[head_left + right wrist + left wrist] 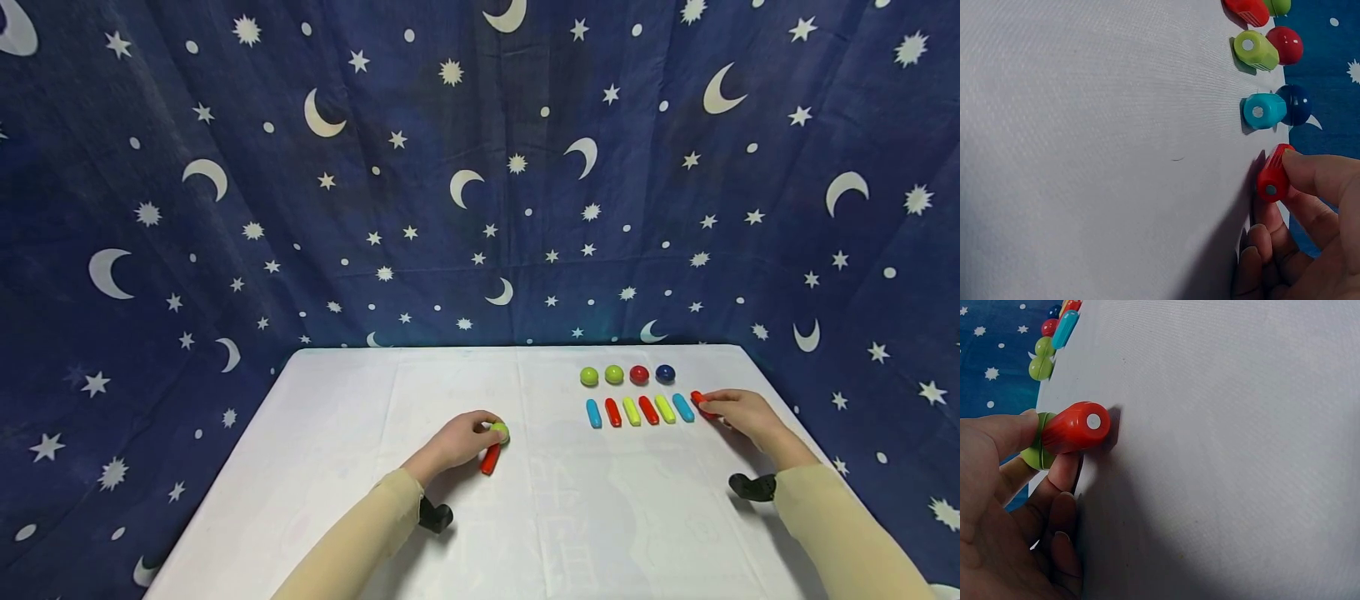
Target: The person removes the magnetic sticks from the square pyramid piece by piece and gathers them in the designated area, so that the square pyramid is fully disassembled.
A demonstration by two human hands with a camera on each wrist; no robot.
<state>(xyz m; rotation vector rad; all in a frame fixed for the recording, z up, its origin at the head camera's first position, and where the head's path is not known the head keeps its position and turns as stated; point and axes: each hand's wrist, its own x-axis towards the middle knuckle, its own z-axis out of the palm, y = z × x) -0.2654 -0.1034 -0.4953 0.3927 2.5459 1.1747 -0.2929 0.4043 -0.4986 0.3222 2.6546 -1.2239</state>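
Note:
At mid-table my left hand (462, 439) pinches a light green ball (1036, 440) between thumb and fingertips. A red handle (1075, 428), with a pale dot on its end, lines up against the ball like a small maraca; whether the two are joined cannot be told. My right hand (742, 412) is at the right end of a row of coloured handles. Its thumb and fingers pinch a red handle (1274, 174), which is tilted relative to its neighbours. Next to it lies a blue handle (683, 407), apart from the hand.
Left along the row lie several more handles, including a yellow one (665, 409), a red one (613, 412) and a blue one (594, 413). Behind them stand two green balls (589, 377), a red ball (639, 375) and a dark blue ball (665, 374). A starry curtain (480, 208) hangs behind the white table (337, 467).

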